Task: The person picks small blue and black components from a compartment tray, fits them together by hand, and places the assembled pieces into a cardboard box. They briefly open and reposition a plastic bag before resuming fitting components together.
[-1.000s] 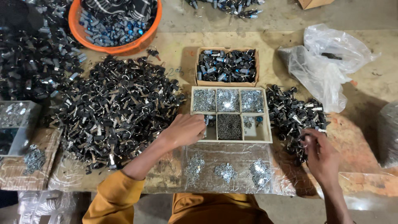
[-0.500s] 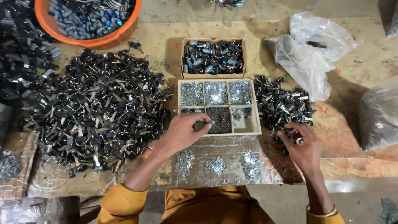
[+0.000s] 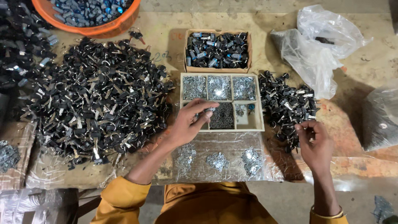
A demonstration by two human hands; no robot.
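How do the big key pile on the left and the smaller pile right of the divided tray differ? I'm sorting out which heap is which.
The left key pile is far larger and spreads wide beside the left hand; the right key pile is a narrow heap. The left pile shows many silver rings and blades; the right pile looks mostly black. The right hand touches the right pile's lower edge. Both hold black-headed keys and flank the divided tray.

Left hand [image 3: 188, 124] perhaps picked up a lock.
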